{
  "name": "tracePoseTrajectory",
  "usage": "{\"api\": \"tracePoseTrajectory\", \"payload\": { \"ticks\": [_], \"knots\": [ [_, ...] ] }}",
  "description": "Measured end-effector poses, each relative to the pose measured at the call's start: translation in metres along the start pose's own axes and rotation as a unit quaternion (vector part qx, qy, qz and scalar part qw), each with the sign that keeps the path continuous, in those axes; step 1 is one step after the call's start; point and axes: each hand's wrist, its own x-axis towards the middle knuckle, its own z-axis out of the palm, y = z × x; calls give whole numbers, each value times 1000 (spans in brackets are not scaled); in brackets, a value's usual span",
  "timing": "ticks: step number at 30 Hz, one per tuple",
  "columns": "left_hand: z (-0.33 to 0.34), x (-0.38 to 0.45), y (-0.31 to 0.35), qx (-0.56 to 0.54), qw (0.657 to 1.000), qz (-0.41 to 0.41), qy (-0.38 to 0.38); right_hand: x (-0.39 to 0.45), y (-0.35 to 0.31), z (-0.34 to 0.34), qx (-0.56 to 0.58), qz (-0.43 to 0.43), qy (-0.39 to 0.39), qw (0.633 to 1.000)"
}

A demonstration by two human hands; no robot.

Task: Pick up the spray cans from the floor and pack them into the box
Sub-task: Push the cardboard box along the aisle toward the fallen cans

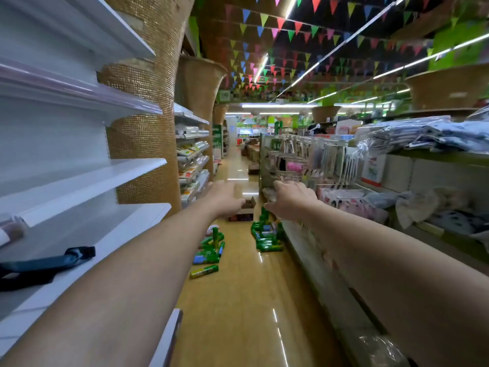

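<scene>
The green spray cans lie on the shiny floor (238, 300) of a shop aisle in two groups: a loose scatter (210, 249) below the left hand (225, 198), most cans on their side and one or two upright, and a tighter heap (266, 235) below the right hand (291, 200), against the foot of the right shelving (312, 250). One can with a yellowish label (204, 271) lies alone, nearest to the viewer. The cardboard box (244, 210) stands open on the floor beyond both groups and shows just between the two hands. Both arms are stretched forward with the backs of the hands up; the fingers look relaxed and loosely extended, and they hold nothing. I judge that the task is at its beginning: the hands are high above the floor and far from every can, so this is the approach step. The next move calls for walking closer and bending down, then closing the fingers around a can, probably from the near scatter. The left hand covers part of the box, so I cannot tell whether any cans are already inside. The can labels are too blurred to read. A dark strap (45, 263) lies on the white shelf (87, 250) at the left.
</scene>
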Motion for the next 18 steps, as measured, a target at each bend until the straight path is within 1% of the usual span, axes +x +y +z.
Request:
{"api": "tracePoseTrajectory", "payload": {
  "ticks": [2, 4, 10, 14, 18],
  "knots": [
    [8, 9, -8, 16, 1000, -2, -9, 10, -6, 11, -10, 12, -9, 1000],
    [21, 21, -17, 9, 1000, -7, -24, 24, -8, 25, -1, 20, -21, 1000],
    [72, 86, -41, -5, 999, -8, -45, 92, -6, 82, 12, 8, -46, 999],
    [109, 153, -48, 10, 998, -17, -54, 161, 13, 121, 14, 3, -42, 999],
    [139, 241, -45, 20, 998, -28, -62, 251, 43, 151, 21, 7, -51, 998]
  ]
}}
